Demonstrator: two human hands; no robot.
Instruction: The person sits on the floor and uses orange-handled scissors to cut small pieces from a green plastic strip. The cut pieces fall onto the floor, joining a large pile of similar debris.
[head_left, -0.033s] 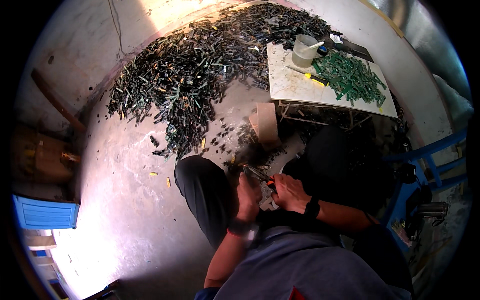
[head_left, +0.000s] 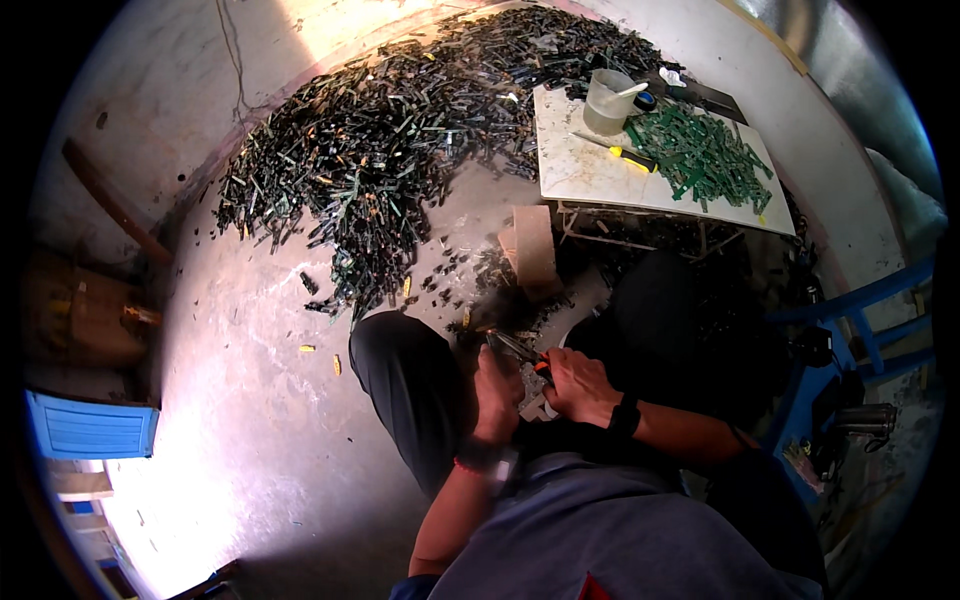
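Note:
My right hand is wrapped round the orange-and-black handles of a pair of pliers. The metal jaws point up and left, toward the fingertips of my left hand. That hand is closed, thumb pressed forward, between my knees. What it grips is too dark and small to make out beside the plier jaws. Just past both hands, small dark scraps and a few yellow bits lie on the floor next to a piece of brown cardboard.
A large heap of dark strips spreads along the wall. On a low white board at the right are green strips, a yellow-and-black screwdriver and a cloudy plastic cup. A blue chair stands at the right, a blue stool at the left.

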